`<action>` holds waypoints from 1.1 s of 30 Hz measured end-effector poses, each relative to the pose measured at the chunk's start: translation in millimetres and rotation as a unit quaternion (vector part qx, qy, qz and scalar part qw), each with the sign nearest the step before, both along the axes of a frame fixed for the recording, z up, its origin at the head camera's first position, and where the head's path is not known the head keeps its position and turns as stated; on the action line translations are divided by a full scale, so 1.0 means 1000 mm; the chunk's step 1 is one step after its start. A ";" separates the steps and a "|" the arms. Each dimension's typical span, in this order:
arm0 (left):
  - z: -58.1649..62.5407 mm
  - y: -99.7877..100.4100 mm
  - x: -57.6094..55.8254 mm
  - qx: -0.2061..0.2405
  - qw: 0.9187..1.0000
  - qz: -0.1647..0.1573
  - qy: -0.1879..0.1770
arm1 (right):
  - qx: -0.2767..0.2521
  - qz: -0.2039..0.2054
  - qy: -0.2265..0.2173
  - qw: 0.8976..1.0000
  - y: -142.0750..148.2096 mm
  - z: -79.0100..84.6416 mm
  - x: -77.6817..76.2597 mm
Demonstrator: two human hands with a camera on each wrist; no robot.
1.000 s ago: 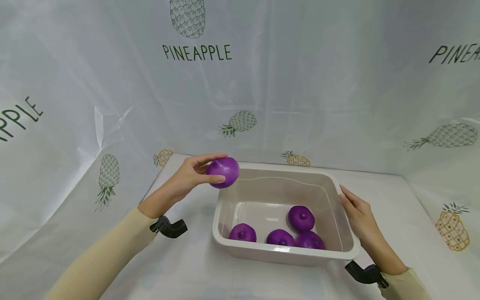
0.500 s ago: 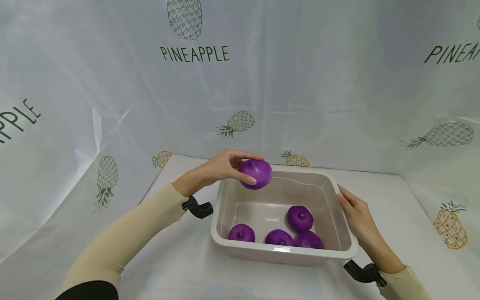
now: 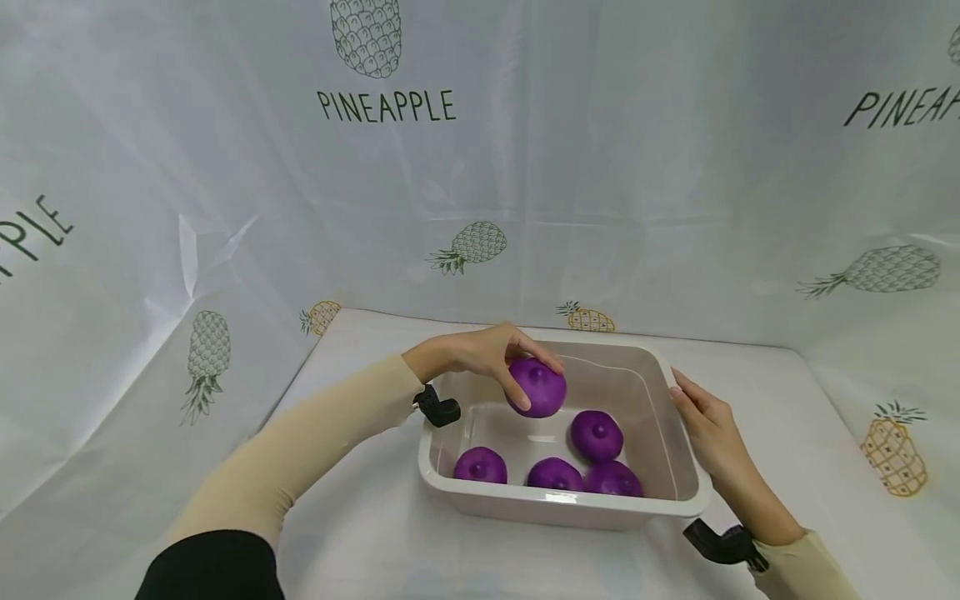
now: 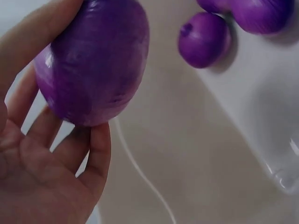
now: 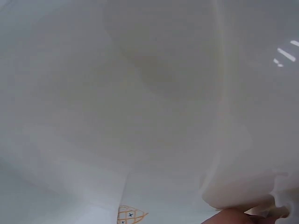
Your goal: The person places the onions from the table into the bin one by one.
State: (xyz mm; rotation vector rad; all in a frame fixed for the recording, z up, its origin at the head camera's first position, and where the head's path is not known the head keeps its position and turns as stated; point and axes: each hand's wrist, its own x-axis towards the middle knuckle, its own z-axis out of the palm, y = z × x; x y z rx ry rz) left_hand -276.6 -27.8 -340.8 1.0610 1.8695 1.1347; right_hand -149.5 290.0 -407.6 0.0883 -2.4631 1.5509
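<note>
My left hand (image 3: 487, 350) holds a purple onion (image 3: 540, 390) between thumb and fingers, inside the back part of a beige plastic bin (image 3: 555, 510) and above its floor. In the left wrist view the held onion (image 4: 98, 65) is glossy and streaked, with the fingers around its side and underside. Several similar purple onions (image 3: 597, 437) lie on the bin's floor, towards the front and right. My right hand (image 3: 712, 425) grips the bin's right rim, thumb at the edge. Only a bit of that hand (image 5: 229, 217) shows in the right wrist view, beside the bin's wall.
The bin stands on a white-covered table (image 3: 360, 517). A pale sheet (image 3: 645, 167) printed with pineapples hangs behind and at the sides. Black wrist mounts (image 3: 437, 407) sit on both arms, the left one close to the bin's left rim.
My left hand has carried the onion rightward from the bin's back left corner, then down into the bin. The right hand keeps its grip on the rim, and the other onions stay put.
</note>
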 end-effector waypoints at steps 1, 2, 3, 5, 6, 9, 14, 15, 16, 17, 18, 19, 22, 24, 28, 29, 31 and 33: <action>-0.002 0.003 -0.001 -0.003 1.000 -0.011 0.001 | 0.000 0.000 -0.001 1.000 0.000 0.000 0.000; -0.004 0.005 -0.001 -0.008 1.000 -0.018 0.001 | 0.000 0.001 -0.001 1.000 0.000 0.000 0.000; -0.005 0.008 -0.001 -0.012 1.000 -0.023 -0.001 | 0.000 0.000 -0.001 1.000 0.000 0.000 0.000; -0.010 0.013 -0.001 -0.025 0.999 -0.027 -0.001 | 0.000 0.002 -0.001 1.000 0.000 -0.001 0.000; -0.012 0.015 -0.001 -0.033 0.999 -0.024 0.000 | 0.000 0.003 -0.002 1.000 0.000 -0.001 0.000; -0.019 0.019 0.001 -0.056 0.998 -0.011 0.009 | -0.001 0.005 -0.002 1.000 0.000 -0.002 0.000; -0.032 0.024 0.004 -0.077 0.997 -0.007 0.027 | -0.001 0.007 -0.006 1.000 0.000 -0.004 0.001; -0.035 0.026 0.004 -0.080 0.996 -0.008 0.031 | -0.001 0.007 -0.006 1.000 0.000 -0.004 0.001; -0.037 0.027 0.004 -0.083 0.996 -0.010 0.033 | 0.000 0.007 -0.006 1.000 0.000 -0.004 0.001; -0.039 0.028 0.004 -0.086 0.995 -0.014 0.039 | 0.000 0.008 -0.005 1.000 0.000 -0.004 0.001; -0.041 0.030 0.004 -0.091 0.995 -0.017 0.048 | 0.001 0.008 -0.003 1.000 0.000 -0.003 0.001; -0.042 0.032 0.004 -0.096 0.994 -0.021 0.054 | 0.000 0.008 -0.002 1.000 0.000 -0.003 0.002; -0.046 0.036 0.004 -0.106 0.992 -0.025 0.064 | 0.001 0.010 0.000 1.000 0.000 -0.002 0.001; -0.049 0.039 0.004 -0.111 0.992 -0.020 0.063 | 0.002 0.009 0.002 1.000 0.001 -0.001 0.001; -0.057 0.045 0.004 -0.109 0.993 -0.006 0.052 | 0.006 0.003 0.005 1.000 0.001 -0.001 0.000; -0.058 0.047 0.004 -0.111 0.992 -0.005 0.054 | 0.004 0.002 0.005 1.000 0.001 -0.001 0.000; -0.061 0.050 0.005 -0.119 0.991 0.001 0.061 | 0.002 0.002 0.006 1.000 0.001 -0.001 -0.001; -0.064 0.052 0.006 -0.132 0.989 0.003 0.071 | -0.003 0.003 0.006 1.000 0.001 -0.001 -0.001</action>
